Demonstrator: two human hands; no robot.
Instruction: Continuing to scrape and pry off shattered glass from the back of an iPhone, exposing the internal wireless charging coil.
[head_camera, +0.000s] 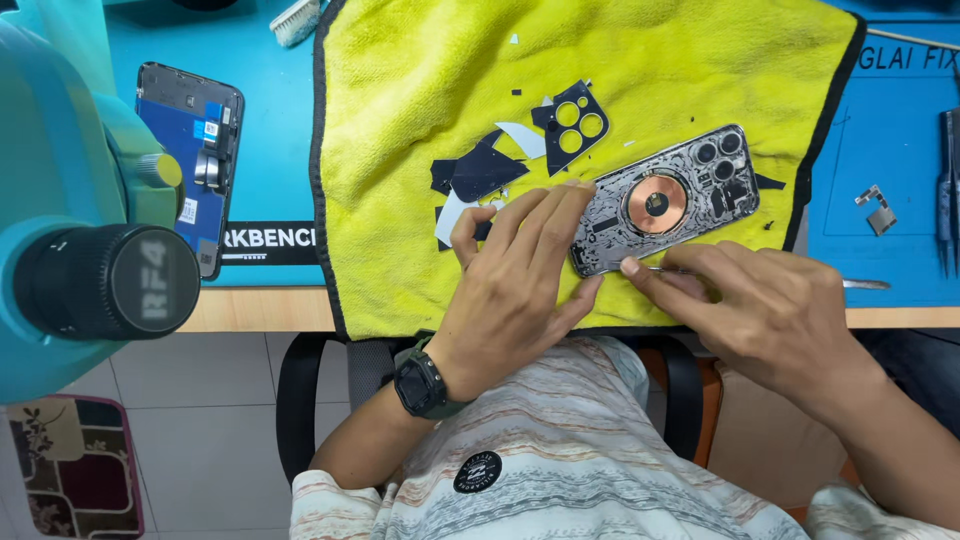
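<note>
Head view: left hand (515, 275) flat, pinning phone (665, 203); right hand (765, 310) pinches thin tool (668, 268), which could slip and gouge it.

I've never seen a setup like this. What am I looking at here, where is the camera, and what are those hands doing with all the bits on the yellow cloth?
There is no machine at work: a camera on a person's head looks down at their own two hands. The left hand presses on a phone body with its back cover off, showing a copper coil. The right hand holds a thin metal tool at the phone's edge. Both lie on a yellow towel, with dark broken back-cover pieces beside them. On the blue mat lies another opened phone; the teal shape at left is a microscope.
</note>
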